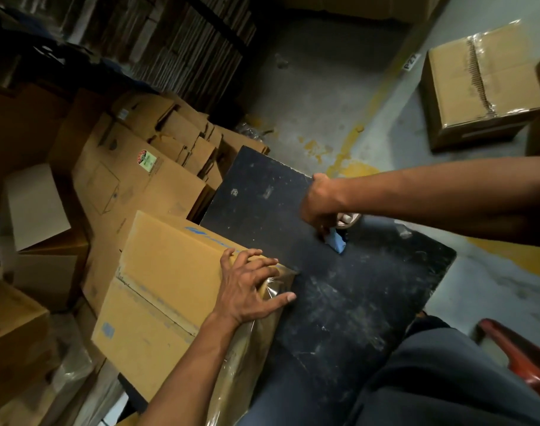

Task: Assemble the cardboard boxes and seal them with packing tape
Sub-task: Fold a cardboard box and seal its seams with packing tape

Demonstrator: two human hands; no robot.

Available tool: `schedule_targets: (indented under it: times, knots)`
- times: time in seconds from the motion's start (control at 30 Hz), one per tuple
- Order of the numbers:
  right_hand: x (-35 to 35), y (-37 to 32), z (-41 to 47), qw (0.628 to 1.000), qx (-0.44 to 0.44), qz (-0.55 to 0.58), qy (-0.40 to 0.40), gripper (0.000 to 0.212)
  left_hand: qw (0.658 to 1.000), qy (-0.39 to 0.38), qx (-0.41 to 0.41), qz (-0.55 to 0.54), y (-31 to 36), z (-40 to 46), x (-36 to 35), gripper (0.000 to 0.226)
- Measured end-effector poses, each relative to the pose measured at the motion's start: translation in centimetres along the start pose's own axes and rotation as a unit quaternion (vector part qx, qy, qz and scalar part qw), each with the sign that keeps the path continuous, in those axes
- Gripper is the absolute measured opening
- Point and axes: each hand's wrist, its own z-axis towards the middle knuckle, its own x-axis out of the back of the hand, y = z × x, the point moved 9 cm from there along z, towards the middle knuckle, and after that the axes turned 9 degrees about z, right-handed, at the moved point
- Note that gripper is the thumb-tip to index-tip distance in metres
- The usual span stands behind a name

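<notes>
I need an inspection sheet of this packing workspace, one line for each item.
Surface: black board, scuffed and dusty.
Job's things: cardboard box at the board's left edge, clear tape on its near corner; tape dispenser, blue part visible.
Clutter: flattened cartons leaning at the left.
Hands: left hand presses spread fingers on the taped corner; right hand grips the dispenser.
Cables: nothing seen.
Surroundings: sealed box on the concrete floor; red chair.
</notes>
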Motion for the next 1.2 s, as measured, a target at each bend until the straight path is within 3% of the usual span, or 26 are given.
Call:
schedule_targets:
  times: [0.1,0.2,0.43,0.7,0.77,0.87,0.93,1.03,1.1,1.2]
  knots:
    - [-1.4,0.3,1.6,0.993,0.056,0.046,-0.096,0.037,0.994,-0.099,-0.027,0.025,0.0,0.9,-0.6,0.081]
    - [-1.0,0.7,2.3,0.991,0.065,0.091,-0.072,0.039,0.979,-0.183,-0.067,0.064,0.4,1.4,-1.1,0.098]
    - [0.7,1.5,3.6,0.991,0.068,0.110,0.029,0.037,0.974,-0.186,-0.085,0.097,0.9,1.6,-0.9,0.093]
    - [1.3,1.5,3.0,0.988,0.062,0.103,0.099,0.042,0.948,-0.273,-0.067,0.146,1.2,2.3,-1.6,0.115]
    - [1.6,1.1,2.2,0.984,0.062,0.112,0.126,0.041,0.956,-0.259,-0.065,0.124,0.9,2.2,-1.3,0.119]
    - [2.1,0.9,0.6,0.971,0.043,0.112,0.205,0.035,0.983,-0.172,-0.039,0.058,0.2,1.8,-0.1,0.109]
    - [2.4,0.4,-1.0,0.947,0.044,0.138,0.288,0.038,0.988,-0.135,-0.052,0.044,0.5,0.9,0.2,0.097]
    - [1.8,-1.8,-4.0,0.885,0.057,0.208,0.411,0.045,0.984,-0.159,-0.054,0.054,1.0,0.1,-0.4,0.096]
    - [0.0,-4.4,-5.4,0.846,0.085,0.309,0.426,0.060,0.987,-0.162,-0.018,0.000,0.5,0.6,-0.5,0.099]
    - [-4.3,-8.2,-5.4,0.769,0.094,0.505,0.380,0.079,0.992,-0.027,0.082,-0.095,-2.0,1.1,1.3,0.084]
